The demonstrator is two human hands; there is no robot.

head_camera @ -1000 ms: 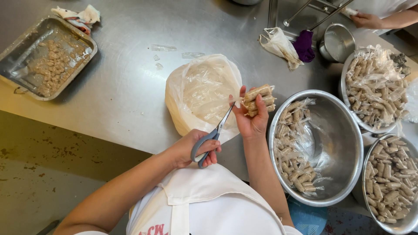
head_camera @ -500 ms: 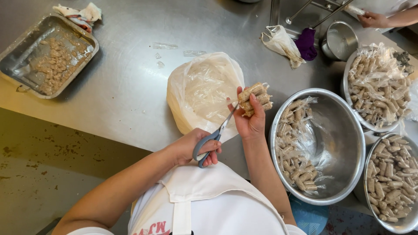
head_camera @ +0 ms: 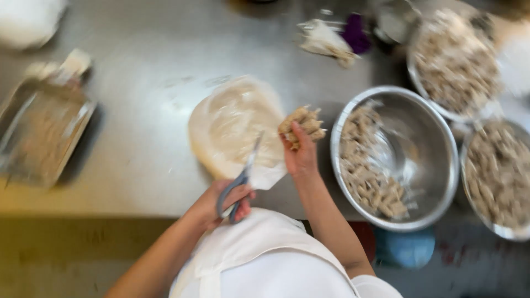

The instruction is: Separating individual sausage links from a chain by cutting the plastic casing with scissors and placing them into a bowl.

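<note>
A commercial kitchen: steel worktable [head_camera: 138, 143], large metal bowls [head_camera: 436, 165], white apron [head_camera: 265, 259].

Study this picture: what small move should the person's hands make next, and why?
Probably bring the scissors in the left hand up to the bundle of pale sticks held by the right hand: the blades point toward it but stand apart, over the plastic bag.

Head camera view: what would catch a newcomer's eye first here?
At the centre, the right hand lifts a bundle of short tan sticks above the steel table, while the left hand grips grey-handled scissors. Beside them to the right sit three round steel bowls holding many more tan sticks. The picture is blurred.
</note>
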